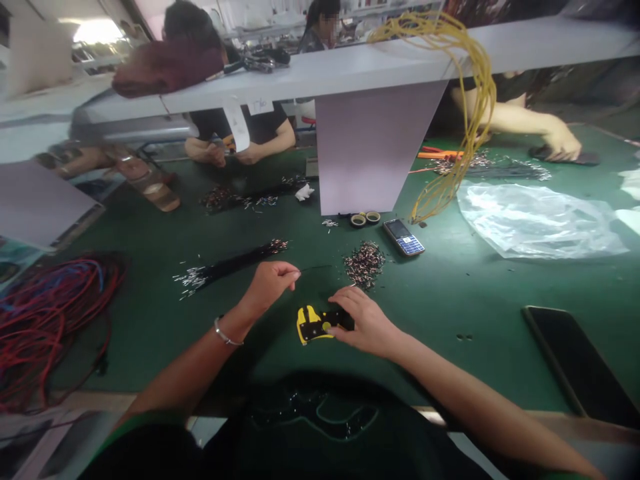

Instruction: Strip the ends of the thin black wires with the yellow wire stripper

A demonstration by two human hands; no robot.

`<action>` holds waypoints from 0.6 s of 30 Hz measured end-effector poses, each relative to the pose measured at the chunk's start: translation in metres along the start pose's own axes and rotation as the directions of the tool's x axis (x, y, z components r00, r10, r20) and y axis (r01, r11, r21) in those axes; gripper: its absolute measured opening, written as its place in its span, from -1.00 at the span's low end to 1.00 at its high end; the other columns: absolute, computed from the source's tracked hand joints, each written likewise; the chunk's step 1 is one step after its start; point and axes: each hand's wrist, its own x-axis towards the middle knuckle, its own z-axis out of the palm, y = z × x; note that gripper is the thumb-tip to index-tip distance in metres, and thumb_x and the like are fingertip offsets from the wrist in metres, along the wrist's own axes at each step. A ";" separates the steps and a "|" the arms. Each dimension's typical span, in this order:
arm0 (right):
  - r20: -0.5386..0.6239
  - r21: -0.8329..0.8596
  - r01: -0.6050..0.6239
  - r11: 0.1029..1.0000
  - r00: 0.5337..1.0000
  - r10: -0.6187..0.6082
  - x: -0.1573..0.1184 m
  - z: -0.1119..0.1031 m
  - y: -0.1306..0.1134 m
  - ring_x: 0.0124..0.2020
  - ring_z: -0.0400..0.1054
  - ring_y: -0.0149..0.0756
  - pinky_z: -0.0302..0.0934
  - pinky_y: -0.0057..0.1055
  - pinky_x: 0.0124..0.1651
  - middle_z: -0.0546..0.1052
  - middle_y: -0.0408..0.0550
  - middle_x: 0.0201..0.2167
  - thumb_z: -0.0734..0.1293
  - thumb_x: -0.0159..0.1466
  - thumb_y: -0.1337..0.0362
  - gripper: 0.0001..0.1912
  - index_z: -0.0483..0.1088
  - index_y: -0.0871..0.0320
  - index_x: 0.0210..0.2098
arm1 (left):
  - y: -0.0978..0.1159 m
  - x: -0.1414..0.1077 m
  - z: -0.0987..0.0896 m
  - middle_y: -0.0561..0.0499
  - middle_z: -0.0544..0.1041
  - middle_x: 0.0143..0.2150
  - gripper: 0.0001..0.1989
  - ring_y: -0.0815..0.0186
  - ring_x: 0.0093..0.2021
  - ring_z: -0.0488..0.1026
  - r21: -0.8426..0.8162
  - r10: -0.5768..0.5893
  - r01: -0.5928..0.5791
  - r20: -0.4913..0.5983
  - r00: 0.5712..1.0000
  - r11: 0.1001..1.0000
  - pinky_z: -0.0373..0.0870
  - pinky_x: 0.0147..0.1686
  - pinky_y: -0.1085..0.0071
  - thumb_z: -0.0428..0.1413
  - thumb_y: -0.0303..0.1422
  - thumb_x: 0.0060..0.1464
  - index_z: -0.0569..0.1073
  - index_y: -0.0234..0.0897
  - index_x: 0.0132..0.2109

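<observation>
Pinched in my left hand (274, 285) is a thin black wire (315, 268), its free end pointing right. My right hand (367, 321) is wrapped round a yellow and black wire stripper (315, 325), whose jaws face left, below and apart from the wire. Behind the right hand lies a heap of small terminal-like pieces (365, 265), dark and coppery. To the left, a bundle of black wires (230, 262) rests on the green table (280, 373); pale tips show at its left end and coppery ones at its right.
Red and blue wires (55, 320) lie coiled at the left. A keypad phone (404, 238), tape rolls (365, 219) and a plastic bag (540, 220) are further back. A dark smartphone (580, 360) lies at right. Yellow wires (475, 113) hang from the shelf (340, 70). Co-workers sit opposite.
</observation>
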 end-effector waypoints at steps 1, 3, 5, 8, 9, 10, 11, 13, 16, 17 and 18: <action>-0.043 0.063 -0.032 0.997 0.998 0.035 0.001 -0.002 0.001 -0.06 0.36 -0.09 0.28 -0.08 0.03 0.51 0.10 -0.16 0.39 0.15 0.20 -0.65 0.39 0.17 -0.09 | 0.002 -0.002 0.000 0.09 0.45 -0.62 -0.83 0.51 -0.66 0.15 0.001 0.009 -0.009 0.005 1.000 1.000 0.06 -0.63 0.53 0.12 -0.34 -0.03 0.55 -0.33 -0.40; -0.094 0.207 -0.135 0.969 0.983 0.157 0.002 -0.005 0.003 -0.12 0.41 -0.16 0.31 -0.13 0.00 0.54 0.05 -0.19 0.36 0.19 0.22 -0.71 0.39 0.14 -0.10 | 0.008 -0.008 0.003 0.08 0.45 -0.62 -0.83 0.50 -0.64 0.17 0.013 0.042 -0.042 0.029 0.999 0.999 0.07 -0.62 0.53 0.11 -0.34 -0.02 0.55 -0.33 -0.41; -0.094 0.377 -0.239 0.895 0.951 0.294 0.003 -0.007 0.005 -0.18 0.45 -0.22 0.35 -0.18 -0.05 0.56 0.02 -0.21 0.35 0.20 0.21 -0.70 0.37 0.13 -0.08 | 0.013 -0.015 0.008 0.08 0.45 -0.63 -0.83 0.50 -0.63 0.19 0.028 0.080 -0.082 0.073 0.994 0.996 0.08 -0.61 0.53 0.11 -0.34 -0.01 0.55 -0.33 -0.42; -0.062 0.559 -0.297 0.775 0.916 0.396 0.003 -0.010 0.007 -0.32 0.48 -0.29 0.40 -0.27 -0.17 0.58 -0.02 -0.27 0.32 0.22 0.19 -0.76 0.39 0.13 -0.14 | 0.019 -0.024 0.015 0.07 0.46 -0.63 -0.81 0.48 -0.62 0.23 0.033 0.098 -0.105 0.154 0.983 0.994 0.13 -0.59 0.53 0.11 -0.33 0.00 0.56 -0.34 -0.40; -0.069 0.578 -0.293 0.761 0.912 0.404 0.003 -0.011 0.007 -0.37 0.48 -0.31 0.40 -0.30 -0.22 0.58 -0.04 -0.33 0.30 0.23 0.18 -0.80 0.41 0.14 -0.20 | 0.020 -0.026 0.018 0.06 0.46 -0.63 -0.81 0.47 -0.61 0.25 0.027 0.097 -0.104 0.181 0.979 0.994 0.15 -0.57 0.53 0.11 -0.32 0.00 0.56 -0.35 -0.39; -0.076 0.585 -0.287 0.758 0.912 0.404 0.003 -0.012 0.006 -0.42 0.46 -0.33 0.39 -0.32 -0.26 0.57 -0.06 -0.39 0.29 0.25 0.18 -0.83 0.43 0.14 -0.27 | 0.020 -0.027 0.019 0.05 0.47 -0.62 -0.80 0.46 -0.60 0.29 0.019 0.096 -0.103 0.206 0.974 0.995 0.18 -0.56 0.53 0.11 -0.32 0.00 0.57 -0.35 -0.38; -0.083 0.585 -0.278 0.762 0.914 0.397 0.002 -0.014 0.005 -0.47 0.45 -0.35 0.38 -0.34 -0.30 0.55 -0.08 -0.44 0.27 0.26 0.17 -0.82 0.44 0.15 -0.33 | 0.020 -0.027 0.020 0.05 0.48 -0.61 -0.80 0.45 -0.58 0.31 0.010 0.098 -0.103 0.229 0.969 0.995 0.21 -0.54 0.53 0.11 -0.32 0.00 0.57 -0.36 -0.37; -0.093 0.554 -0.262 0.790 0.924 0.372 0.002 -0.018 0.001 -0.50 0.43 -0.36 0.36 -0.37 -0.35 0.53 -0.10 -0.50 0.27 0.27 0.18 -0.80 0.44 0.15 -0.38 | 0.018 -0.028 0.021 0.03 0.49 -0.60 -0.79 0.43 -0.56 0.35 -0.002 0.102 -0.105 0.256 0.961 0.994 0.24 -0.51 0.52 0.11 -0.31 0.00 0.57 -0.36 -0.37; -0.098 0.475 -0.248 0.845 0.939 0.330 0.002 -0.022 -0.003 -0.48 0.44 -0.34 0.34 -0.39 -0.36 0.53 -0.11 -0.52 0.29 0.25 0.20 -0.84 0.45 0.14 -0.36 | 0.018 -0.028 0.019 0.03 0.50 -0.59 -0.79 0.43 -0.56 0.36 0.005 0.103 -0.108 0.260 0.960 0.994 0.25 -0.51 0.52 0.11 -0.31 0.00 0.56 -0.37 -0.37; -0.101 0.454 -0.242 0.858 0.942 0.320 0.002 -0.022 -0.004 -0.47 0.44 -0.34 0.34 -0.40 -0.36 0.53 -0.11 -0.52 0.28 0.25 0.21 -0.84 0.45 0.14 -0.36 | 0.018 -0.028 0.019 0.03 0.50 -0.58 -0.80 0.42 -0.55 0.36 0.007 0.106 -0.111 0.264 0.959 0.994 0.26 -0.50 0.52 0.10 -0.32 0.01 0.56 -0.36 -0.37; -0.099 0.444 -0.240 0.864 0.945 0.313 0.002 -0.022 -0.005 -0.47 0.43 -0.35 0.33 -0.41 -0.36 0.52 -0.12 -0.51 0.27 0.26 0.21 -0.83 0.44 0.14 -0.38 | 0.019 -0.029 0.018 0.04 0.51 -0.58 -0.80 0.42 -0.54 0.38 0.005 0.109 -0.115 0.274 0.956 0.993 0.27 -0.49 0.52 0.10 -0.32 0.01 0.57 -0.36 -0.37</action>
